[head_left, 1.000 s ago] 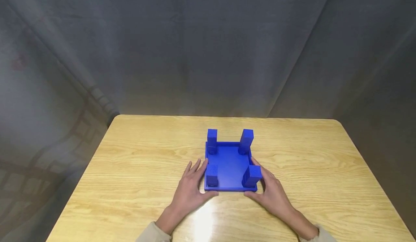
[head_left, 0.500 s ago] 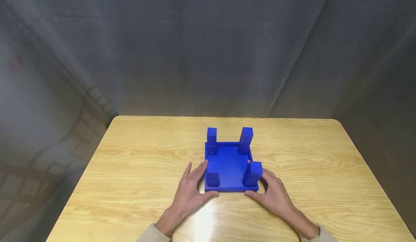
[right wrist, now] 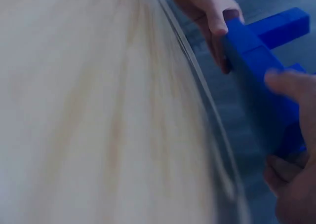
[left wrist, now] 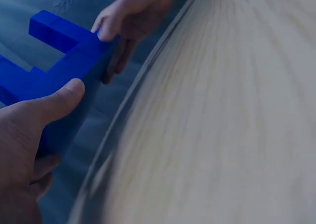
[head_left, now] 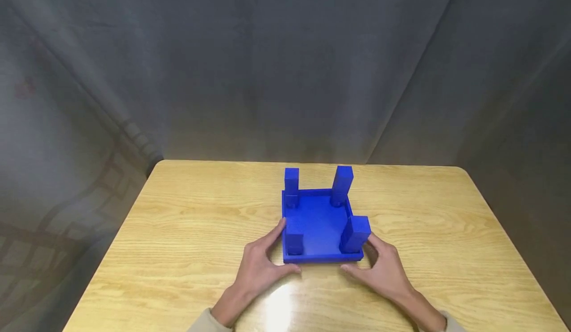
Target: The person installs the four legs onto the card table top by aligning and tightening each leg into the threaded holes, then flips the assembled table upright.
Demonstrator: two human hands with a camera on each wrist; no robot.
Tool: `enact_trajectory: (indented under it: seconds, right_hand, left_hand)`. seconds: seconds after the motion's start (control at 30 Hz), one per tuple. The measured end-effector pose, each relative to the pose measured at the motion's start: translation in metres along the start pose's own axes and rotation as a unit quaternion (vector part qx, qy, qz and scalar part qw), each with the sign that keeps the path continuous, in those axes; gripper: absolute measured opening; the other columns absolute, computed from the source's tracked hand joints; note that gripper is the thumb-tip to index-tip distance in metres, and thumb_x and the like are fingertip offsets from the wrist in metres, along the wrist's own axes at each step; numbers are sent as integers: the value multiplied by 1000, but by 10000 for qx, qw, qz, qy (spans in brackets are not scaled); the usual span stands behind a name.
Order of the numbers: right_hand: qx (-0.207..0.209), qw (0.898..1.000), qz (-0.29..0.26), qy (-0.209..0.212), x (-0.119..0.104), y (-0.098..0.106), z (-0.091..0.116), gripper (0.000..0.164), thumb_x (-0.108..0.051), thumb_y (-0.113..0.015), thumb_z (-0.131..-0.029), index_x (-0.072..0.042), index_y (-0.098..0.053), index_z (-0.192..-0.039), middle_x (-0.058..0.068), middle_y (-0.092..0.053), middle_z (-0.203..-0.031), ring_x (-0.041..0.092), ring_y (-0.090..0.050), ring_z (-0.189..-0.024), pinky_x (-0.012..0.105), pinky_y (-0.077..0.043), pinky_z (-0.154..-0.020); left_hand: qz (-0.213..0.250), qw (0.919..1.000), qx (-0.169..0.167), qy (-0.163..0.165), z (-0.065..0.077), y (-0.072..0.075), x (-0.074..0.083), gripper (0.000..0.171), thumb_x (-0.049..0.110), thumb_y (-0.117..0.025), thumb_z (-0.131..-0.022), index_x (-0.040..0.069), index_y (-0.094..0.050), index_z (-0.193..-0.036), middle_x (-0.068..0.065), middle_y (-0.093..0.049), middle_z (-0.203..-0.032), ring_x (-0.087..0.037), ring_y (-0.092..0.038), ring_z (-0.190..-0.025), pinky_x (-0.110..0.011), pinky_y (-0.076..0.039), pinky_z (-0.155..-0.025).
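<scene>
In the head view a blue square tray-like piece (head_left: 322, 225) with a low rim sits between both hands, a square post (head_left: 355, 234) rising from each corner, like a small upturned table. My left hand (head_left: 258, 268) grips its near left corner, thumb along the front wall. At the near right corner my right hand (head_left: 384, 272) holds it the same way. In the left wrist view the left thumb (left wrist: 61, 99) lies against the blue wall (left wrist: 74, 73), and fingers curl underneath. The wrist views show the piece's underside off the tabletop.
A wood-grain table (head_left: 200, 208) spreads around the hands, with a bright glare patch (head_left: 278, 307) at the front. Grey curtains (head_left: 267, 74) hang behind the table's far edge and along both sides.
The blue piece has risen and turned a little, looking larger, its right side shifted rightward. My right hand has moved right with it; the left hand's fingers have slipped beneath.
</scene>
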State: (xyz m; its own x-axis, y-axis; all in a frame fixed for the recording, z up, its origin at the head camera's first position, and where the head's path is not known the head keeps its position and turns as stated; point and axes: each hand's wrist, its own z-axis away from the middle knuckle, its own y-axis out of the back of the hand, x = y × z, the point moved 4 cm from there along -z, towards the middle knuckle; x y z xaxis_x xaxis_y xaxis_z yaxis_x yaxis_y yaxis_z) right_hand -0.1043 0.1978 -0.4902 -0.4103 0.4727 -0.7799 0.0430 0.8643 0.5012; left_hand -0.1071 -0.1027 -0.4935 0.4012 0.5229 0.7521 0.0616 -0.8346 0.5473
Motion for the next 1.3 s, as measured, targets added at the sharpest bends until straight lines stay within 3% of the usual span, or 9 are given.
enact_trajectory:
  seconds: [0.2, 0.37, 0.47, 0.57, 0.67, 0.8, 0.97, 1.13, 1.3]
  right_hand:
    - [92, 9929, 596, 1021, -9, 14, 1, 116, -58, -107, -60, -2, -65, -153, 9, -73, -147, -3, -56, -139, 8, -40, -117]
    - [611, 9831, 595, 1618, -13, 18, 4, 88, -68, -88, -84, 2, -74, -136, -5, -70, -147, -7, -54, -141, 10, -43, -118]
    - [1174, 9738, 507, 1879, -16, 20, 3, 68, -56, -76, -101, 8, -78, -123, -10, -69, -141, -5, -61, -135, 13, -49, -114]
    - [1803, 9576, 374, 2214, -21, 23, -1, 57, -42, -72, -108, 14, -79, -113, 2, -80, -125, -4, -69, -125, 14, -55, -108]
    - [2135, 9430, 399, 2520, -28, 23, -6, 52, -34, -71, -110, 17, -79, -108, 19, -82, -101, -6, -71, -117, 14, -58, -102]
    - [2086, 9409, 555, 2609, -37, 21, -8, 52, -33, -68, -112, 18, -79, -111, 29, -77, -95, -6, -69, -117, 13, -57, -102]
    - [1944, 9442, 583, 2595, -39, 22, -10, 58, -34, -65, -114, 23, -74, -114, 36, -68, -106, -2, -63, -118, 7, -53, -101]
    - [1752, 9423, 441, 2818, -38, 22, -16, 56, -33, -66, -113, 22, -72, -114, 36, -71, -120, 9, -63, -135, 19, -53, -113]
    - [1385, 9473, 199, 2882, -39, 20, -18, 51, -31, -67, -113, 20, -71, -112, 25, -75, -115, 6, -64, -132, 20, -53, -114]
  left_hand:
    - [-101, 9890, 789, -1245, -6, 6, 18, 77, -8, -99, -71, -1, -71, -143, -20, -74, -136, -33, -82, -110, -39, -64, -101]
    - [-14, 9738, 1281, -1880, -9, 11, 29, 56, -15, -90, -78, -4, -78, -131, -22, -79, -124, -31, -84, -96, -27, -64, -95]
    - [32, 9683, 1354, -2097, -7, 14, 33, 42, -8, -85, -88, -6, -78, -130, -23, -80, -121, -31, -84, -94, -27, -65, -93]
    - [-137, 9624, 1313, -2374, -5, 15, 36, 27, 5, -73, -106, -9, -76, -129, -24, -81, -118, -33, -84, -94, -29, -67, -91]
    - [-501, 9597, 1257, -2464, -4, 15, 38, 35, 17, -57, -117, -11, -75, -128, -23, -82, -116, -34, -84, -94, -31, -68, -89]
    - [-1073, 9587, 1259, -2315, -4, 17, 40, 45, 25, -47, -120, -9, -75, -130, -20, -83, -114, -31, -84, -93, -34, -69, -87]
    - [-1521, 9523, 1439, -2221, -9, 23, 43, 29, 14, -64, -110, 2, -78, -132, -12, -81, -122, -26, -82, -91, -33, -70, -75]
    - [-1040, 9707, 1125, -1850, -17, 27, 44, 46, 1, -77, -91, 4, -74, -136, -15, -69, -140, -30, -77, -113, -37, -69, -87]
    - [-847, 9797, 778, -1642, -16, 25, 42, 38, 18, -71, -105, 4, -68, -140, -11, -76, -135, -29, -75, -119, -46, -65, -100]
